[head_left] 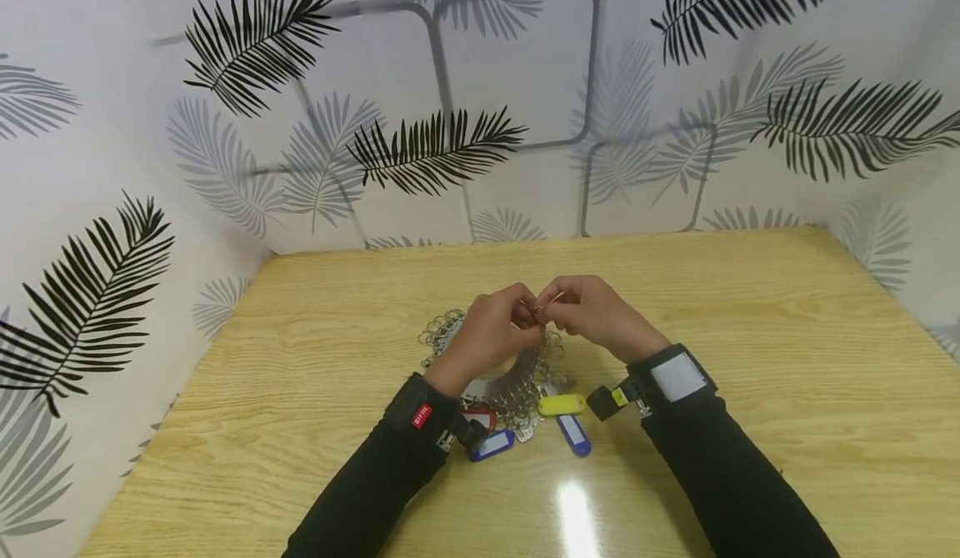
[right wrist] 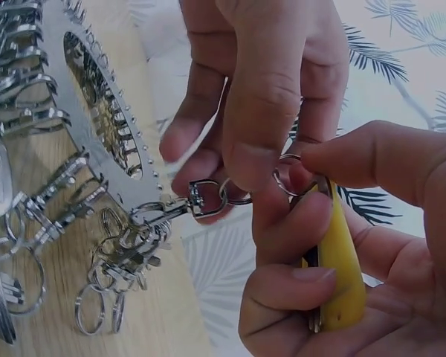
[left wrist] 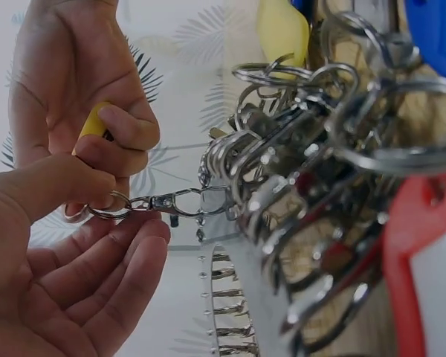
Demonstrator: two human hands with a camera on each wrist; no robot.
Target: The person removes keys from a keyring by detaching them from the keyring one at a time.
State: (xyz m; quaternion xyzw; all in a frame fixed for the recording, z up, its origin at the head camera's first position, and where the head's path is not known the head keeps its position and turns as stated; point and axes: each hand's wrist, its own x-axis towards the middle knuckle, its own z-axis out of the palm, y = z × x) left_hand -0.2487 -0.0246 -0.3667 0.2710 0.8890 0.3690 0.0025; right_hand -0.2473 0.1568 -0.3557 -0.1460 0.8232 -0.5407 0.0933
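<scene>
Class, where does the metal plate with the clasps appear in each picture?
Head: the metal plate is just below centre, partly hidden by the left hand.
Left wrist: the metal plate is low, just right of centre.
Right wrist: the metal plate is at upper left.
Shared landmark: the left hand, visible in all three.

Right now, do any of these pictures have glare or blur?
Head view: a white glare streak on the table; left wrist view: the red tag at the right edge looks soft, probably too close; right wrist view: the yellow tag looks fairly clear.
</scene>
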